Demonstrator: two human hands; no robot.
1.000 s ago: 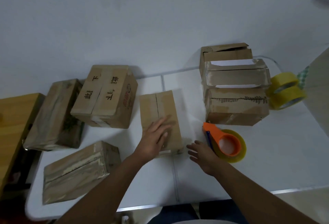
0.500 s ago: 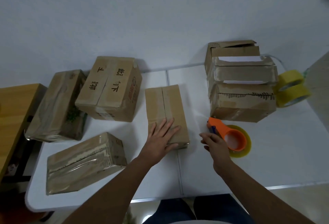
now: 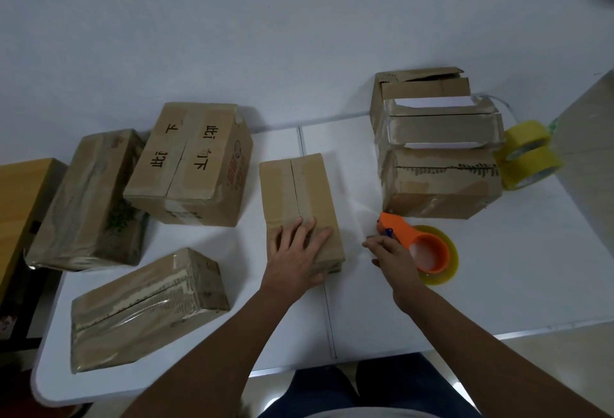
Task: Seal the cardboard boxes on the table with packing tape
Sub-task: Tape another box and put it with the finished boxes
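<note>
A small cardboard box (image 3: 299,191) lies in the middle of the white table (image 3: 498,284), its two top flaps meeting at a centre seam. My left hand (image 3: 299,255) rests flat on its near end, fingers spread and straight. To the right lies an orange tape dispenser (image 3: 422,245) with a yellowish tape roll. My right hand (image 3: 392,255) touches the dispenser's near side by the handle; its fingers are curled, but whether they grip the handle I cannot tell.
A printed box (image 3: 189,165), a film-wrapped box (image 3: 89,198) and a taped box (image 3: 146,308) lie to the left. A stack of worn boxes (image 3: 438,152) stands at the back right, two yellow tape rolls (image 3: 528,152) beside it. A wooden surface (image 3: 20,198) adjoins the left edge.
My right hand has moved right from the table to the dispenser's handle. My left hand has stayed on the small box.
</note>
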